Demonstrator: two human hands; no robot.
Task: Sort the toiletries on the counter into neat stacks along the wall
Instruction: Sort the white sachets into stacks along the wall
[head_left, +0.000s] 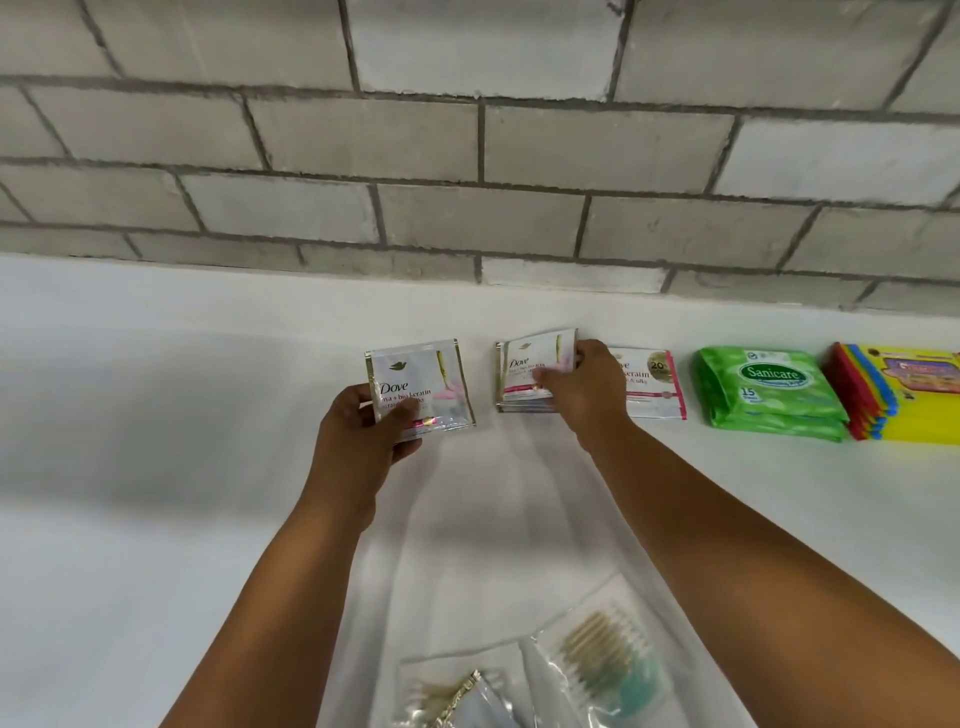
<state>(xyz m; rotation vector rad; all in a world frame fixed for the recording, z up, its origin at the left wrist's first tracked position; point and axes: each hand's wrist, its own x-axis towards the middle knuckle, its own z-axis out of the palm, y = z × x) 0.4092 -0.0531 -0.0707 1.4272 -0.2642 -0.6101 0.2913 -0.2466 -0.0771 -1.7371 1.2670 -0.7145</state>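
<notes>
My left hand (363, 431) holds a few white Dove sachets (421, 387) just above the white counter (156, 415), thumb across their front. To their right, my right hand (582, 387) pinches the top sachet of a stack of Dove sachets (524, 379) that stands near the wall. Partly hidden behind that hand lies a pink-edged Dove sachet (652, 387). Further right sit two stacked green Sanicare wipe packs (769, 392) and a pile of multicoloured flat packs (898, 397).
A grey block wall (467, 156) runs along the back of the counter. Clear plastic bags lie near the front edge, one with cotton buds (608, 654) and one with a gold-edged sachet (457, 696). The counter's left side shows only white surface.
</notes>
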